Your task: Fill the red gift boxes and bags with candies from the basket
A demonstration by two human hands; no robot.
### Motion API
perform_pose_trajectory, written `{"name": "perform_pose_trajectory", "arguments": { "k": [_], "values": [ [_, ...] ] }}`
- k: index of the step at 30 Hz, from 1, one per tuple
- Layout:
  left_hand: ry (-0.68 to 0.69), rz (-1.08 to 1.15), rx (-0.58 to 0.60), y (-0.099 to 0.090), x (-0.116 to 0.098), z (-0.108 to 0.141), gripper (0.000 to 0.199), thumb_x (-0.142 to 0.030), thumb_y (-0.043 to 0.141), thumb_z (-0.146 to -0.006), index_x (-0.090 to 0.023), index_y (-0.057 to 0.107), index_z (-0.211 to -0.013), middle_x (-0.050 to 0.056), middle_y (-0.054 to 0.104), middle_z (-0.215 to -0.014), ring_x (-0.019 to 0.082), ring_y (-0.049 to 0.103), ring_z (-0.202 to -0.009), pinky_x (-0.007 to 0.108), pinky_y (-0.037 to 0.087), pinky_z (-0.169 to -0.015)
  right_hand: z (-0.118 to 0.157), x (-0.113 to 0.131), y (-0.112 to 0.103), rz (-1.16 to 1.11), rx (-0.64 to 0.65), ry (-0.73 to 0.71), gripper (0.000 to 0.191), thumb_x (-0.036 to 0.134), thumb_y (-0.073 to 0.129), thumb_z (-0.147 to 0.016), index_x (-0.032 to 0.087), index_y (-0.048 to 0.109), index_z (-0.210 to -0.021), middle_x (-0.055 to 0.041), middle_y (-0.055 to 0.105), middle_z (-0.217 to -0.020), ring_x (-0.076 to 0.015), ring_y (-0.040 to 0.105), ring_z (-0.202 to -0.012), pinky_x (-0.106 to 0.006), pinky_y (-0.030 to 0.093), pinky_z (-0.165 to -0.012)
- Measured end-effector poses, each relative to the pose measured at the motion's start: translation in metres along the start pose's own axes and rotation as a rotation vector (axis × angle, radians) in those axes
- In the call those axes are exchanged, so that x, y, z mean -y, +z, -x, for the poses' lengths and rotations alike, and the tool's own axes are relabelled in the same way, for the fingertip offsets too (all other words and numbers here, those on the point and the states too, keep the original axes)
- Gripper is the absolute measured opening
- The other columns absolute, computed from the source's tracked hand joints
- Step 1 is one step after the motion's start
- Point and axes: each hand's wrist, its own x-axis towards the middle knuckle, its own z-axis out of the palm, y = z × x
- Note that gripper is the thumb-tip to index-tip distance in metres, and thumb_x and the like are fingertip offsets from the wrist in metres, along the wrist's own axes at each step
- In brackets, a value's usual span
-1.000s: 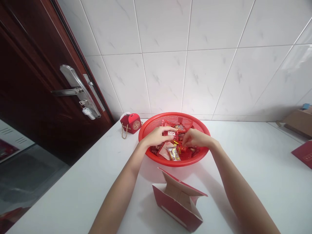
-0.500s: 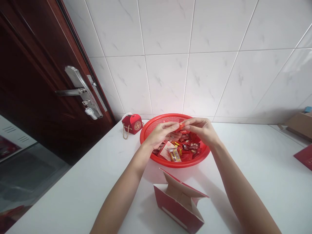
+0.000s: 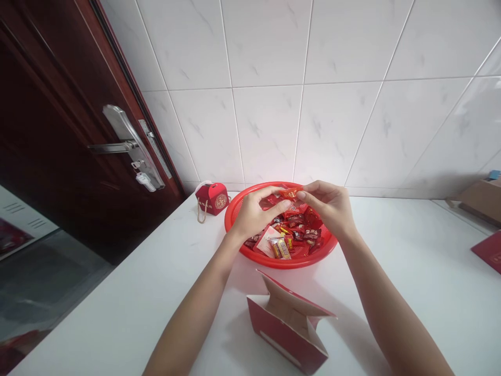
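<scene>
Red-wrapped candy (image 3: 288, 193) is held up over the far part of a red plastic colander basket (image 3: 287, 263), between the two hands in the head view. Its right end is pinched between the thumb and forefinger of the right hand (image 3: 331, 206). At its left end are the thumb and forefinger of the left hand (image 3: 252, 214), slightly parted; whether they grip it I cannot tell. Below, the basket holds more wrapped sweets (image 3: 297, 224), mostly red, with a gold-and-clear packet (image 3: 281, 249) beside a pale pink card (image 3: 266, 240) near the left front. On the near side, an open red paperboard gift box (image 3: 279, 334) stands on the white tabletop (image 3: 156, 292). Far left of the basket sits a small red gift box with rope handles (image 3: 213, 200), near a dark wooden door (image 3: 58, 120). At the right edge are a brown cardboard box (image 3: 479, 198) and, nearer, a red piece (image 3: 488, 249) cut off by the frame.
</scene>
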Motion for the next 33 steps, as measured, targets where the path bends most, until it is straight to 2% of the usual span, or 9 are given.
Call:
{"name": "perform_pose_trajectory", "arguments": {
  "k": [5,9,15,18,23,29,33],
  "values": [
    [0.018,-0.102,-0.023,0.000,-0.003,0.001,0.028,-0.046,0.069,-0.089,-0.018,0.074,-0.092,0.004,0.076,-0.096,0.021,0.069,-0.094,0.031,0.053,-0.087,0.001,0.003,0.002,-0.072,-0.015,0.089,0.036,0.050,0.090,-0.068,0.019,0.072,-0.072,-0.0029,0.074,-0.070,-0.0173,0.070,-0.065,-0.032,0.058,-0.068],
    [0.033,-0.085,0.076,-0.005,-0.007,0.001,0.031,-0.045,0.062,-0.094,-0.017,0.067,-0.079,0.000,0.066,-0.078,0.016,0.061,-0.076,0.027,0.049,-0.073,0.000,0.005,0.002,-0.185,0.006,0.206,0.035,0.046,0.092,-0.065,0.018,0.071,-0.069,-0.0015,0.072,-0.065,-0.0143,0.067,-0.062,-0.029,0.056,-0.067],
    [0.001,-0.030,0.182,-0.013,-0.016,0.003,0.031,-0.042,0.058,-0.096,-0.018,0.060,-0.076,0.000,0.059,-0.075,0.016,0.060,-0.076,0.028,0.050,-0.073,-0.002,0.006,0.001,-0.347,0.088,0.373,0.035,0.043,0.094,-0.061,0.018,0.069,-0.064,0.0003,0.066,-0.059,-0.0111,0.060,-0.057,-0.024,0.049,-0.059],
    [-0.023,0.016,0.177,-0.013,-0.017,0.003,0.032,-0.044,0.058,-0.095,-0.019,0.057,-0.076,-0.001,0.058,-0.075,0.016,0.060,-0.074,0.029,0.052,-0.073,0.000,0.007,0.000,-0.307,0.112,0.335,0.034,0.044,0.091,-0.066,0.018,0.070,-0.069,0.0003,0.067,-0.063,-0.0118,0.062,-0.061,-0.025,0.050,-0.064],
    [-0.025,-0.027,0.148,-0.013,-0.017,0.003,0.031,-0.043,0.056,-0.096,-0.019,0.055,-0.077,0.001,0.060,-0.081,0.016,0.058,-0.077,0.030,0.051,-0.073,0.003,0.013,-0.003,-0.071,0.222,0.250,0.035,0.049,0.084,-0.076,0.017,0.071,-0.072,-0.0024,0.071,-0.070,-0.0125,0.063,-0.062,-0.028,0.051,-0.067],
    [-0.029,-0.166,0.295,-0.026,-0.022,0.005,0.033,-0.041,0.053,-0.098,-0.019,0.052,-0.073,-0.002,0.049,-0.070,0.014,0.050,-0.068,0.028,0.041,-0.065,0.003,0.028,-0.011,0.189,0.317,0.100,0.043,0.052,0.076,-0.084,0.017,0.065,-0.061,-0.0017,0.064,-0.063,-0.0130,0.057,-0.060,-0.028,0.045,-0.060],
    [-0.006,-0.224,0.341,-0.030,-0.024,0.006,0.034,-0.039,0.051,-0.100,-0.020,0.047,-0.072,-0.003,0.043,-0.069,0.013,0.042,-0.065,0.028,0.036,-0.061,0.006,0.030,-0.009,0.292,0.323,0.042,0.043,0.051,0.070,-0.089,0.018,0.064,-0.061,-0.0018,0.062,-0.062,-0.0139,0.055,-0.061,-0.029,0.044,-0.060]
  ]
}}
